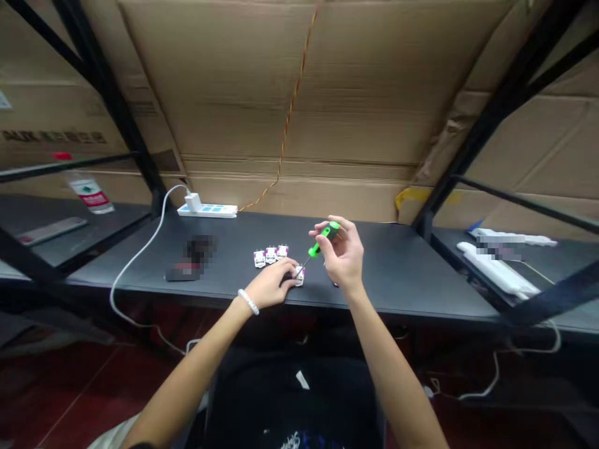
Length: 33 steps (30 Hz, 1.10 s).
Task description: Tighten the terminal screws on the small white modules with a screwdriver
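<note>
My right hand (344, 251) grips a screwdriver (330, 231) with a green and black handle, held at a slant. Its thin shaft runs down and left to a small white and purple module (300, 275) on the dark tabletop. With its fingertips, my left hand (272, 284) holds that module against the table; a white beaded bracelet is on the wrist. Behind my left hand stand similar small white and purple modules, a left one (259, 259), a middle one (271, 255) and a right one (281, 251). Something small and dark lies partly hidden beneath my right hand.
At the back left, a white power strip (208, 211) holds a plug whose white cable (140, 251) drops over the front edge. A blurred dark and red object (185, 270) lies at left. Black metal frame posts (110, 93) flank the table (402, 268); cardboard (374, 112) stands behind.
</note>
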Available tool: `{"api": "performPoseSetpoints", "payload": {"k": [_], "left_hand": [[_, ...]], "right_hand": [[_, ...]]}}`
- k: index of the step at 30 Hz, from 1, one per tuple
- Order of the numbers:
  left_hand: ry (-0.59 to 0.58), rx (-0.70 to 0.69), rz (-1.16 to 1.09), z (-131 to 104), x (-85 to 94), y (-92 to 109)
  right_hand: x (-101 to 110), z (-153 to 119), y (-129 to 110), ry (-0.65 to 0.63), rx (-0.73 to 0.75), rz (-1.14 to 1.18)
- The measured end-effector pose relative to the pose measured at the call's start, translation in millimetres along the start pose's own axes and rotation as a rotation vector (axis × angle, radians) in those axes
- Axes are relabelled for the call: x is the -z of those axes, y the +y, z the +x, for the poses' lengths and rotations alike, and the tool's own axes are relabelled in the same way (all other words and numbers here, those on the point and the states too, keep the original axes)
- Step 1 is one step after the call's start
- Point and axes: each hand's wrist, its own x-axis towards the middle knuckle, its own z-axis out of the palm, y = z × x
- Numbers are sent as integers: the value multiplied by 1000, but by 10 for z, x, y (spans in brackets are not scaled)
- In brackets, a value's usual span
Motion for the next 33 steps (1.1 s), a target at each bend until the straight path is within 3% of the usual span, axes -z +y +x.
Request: {"api": "performPoseSetpoints", "payload": {"k": [33], "left_hand": [[25, -23, 57, 8, -78, 59]], "right_hand": [[-31, -18, -37, -73, 14, -67]]}}
